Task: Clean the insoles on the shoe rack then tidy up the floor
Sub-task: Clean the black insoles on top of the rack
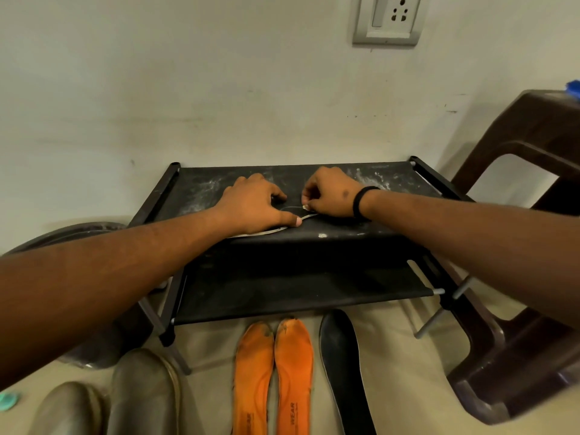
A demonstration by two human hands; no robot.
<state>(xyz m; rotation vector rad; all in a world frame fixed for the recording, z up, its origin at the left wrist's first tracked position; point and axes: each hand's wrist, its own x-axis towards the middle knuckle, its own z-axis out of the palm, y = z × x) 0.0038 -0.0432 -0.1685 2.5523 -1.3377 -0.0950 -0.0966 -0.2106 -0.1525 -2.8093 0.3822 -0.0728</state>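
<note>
A black two-tier shoe rack (376, 227) stands against the wall, its top dusted with white powder. A black insole (292, 211) with a pale edge lies on the top shelf, mostly hidden under my hands. My left hand (254, 204) presses down on it with spread fingers. My right hand (329, 193) has curled fingers that pinch a small pale thing at the insole's edge; what it is I cannot tell. Two orange insoles (273, 378) and one black insole (342, 365) lie on the floor in front of the rack.
A brown plastic stool (527, 277) stands at the right, close to the rack. Two grey-brown shoes (110, 400) sit on the floor at the lower left, with a dark round object (62, 237) behind them. A wall socket (389, 18) is above.
</note>
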